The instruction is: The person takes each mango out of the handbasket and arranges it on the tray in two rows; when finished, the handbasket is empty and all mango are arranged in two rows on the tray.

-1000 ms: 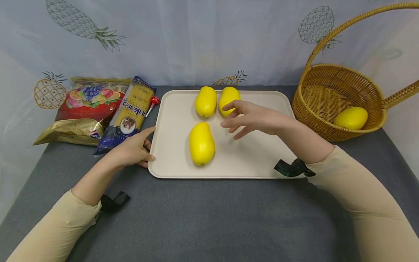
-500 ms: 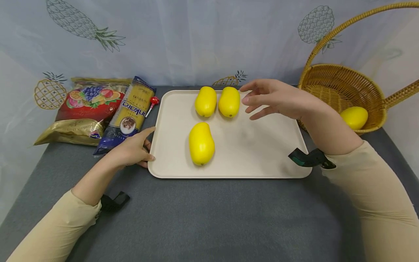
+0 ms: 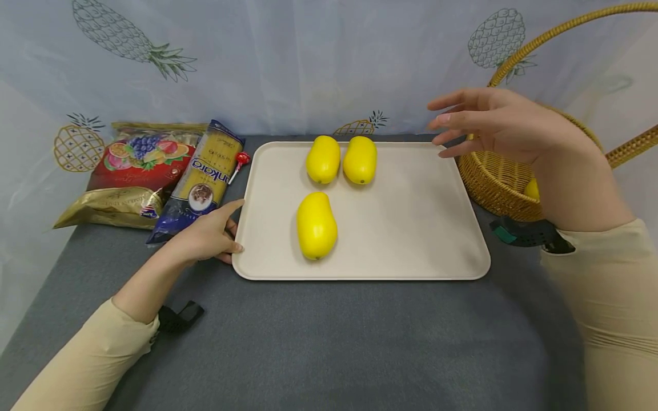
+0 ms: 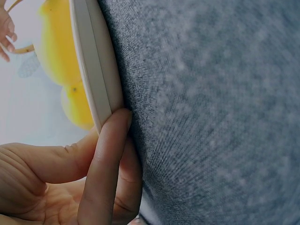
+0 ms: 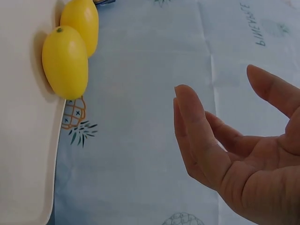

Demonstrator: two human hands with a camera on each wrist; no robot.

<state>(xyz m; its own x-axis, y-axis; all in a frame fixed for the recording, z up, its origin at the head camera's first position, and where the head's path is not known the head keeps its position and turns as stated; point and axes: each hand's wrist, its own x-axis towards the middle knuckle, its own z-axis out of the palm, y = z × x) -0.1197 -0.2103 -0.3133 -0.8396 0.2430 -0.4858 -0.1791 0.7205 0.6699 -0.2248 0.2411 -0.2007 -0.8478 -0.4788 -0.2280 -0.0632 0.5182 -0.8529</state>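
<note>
My left hand [image 3: 208, 233] pinches the left edge of a cream tray [image 3: 411, 228]; in the left wrist view its thumb and fingers [image 4: 107, 154] lie at the rim. On the tray one yellow mango [image 3: 317, 225] lies in front of two others, the back left mango [image 3: 323, 160] and the back right mango [image 3: 360, 160]. Holding nothing, my right hand [image 3: 514, 123] hovers with loosely bent fingers over the left part of a wicker basket [image 3: 483, 182]. Most of the mango [image 3: 533, 189] inside the basket is hidden behind that hand and wrist.
Left of the tray lie a red and gold fruit-candy bag [image 3: 144, 171], a blue and yellow Ankara packet [image 3: 203, 177] and a red lollipop [image 3: 241, 158]. A pineapple-print curtain [image 3: 288, 68] hangs behind. The basket's tall handle [image 3: 560, 31] arches above the right side.
My right hand has moved right and back, from above the back right mango to over the basket, carrying nothing. My left hand, the tray and its mangoes stay put.
</note>
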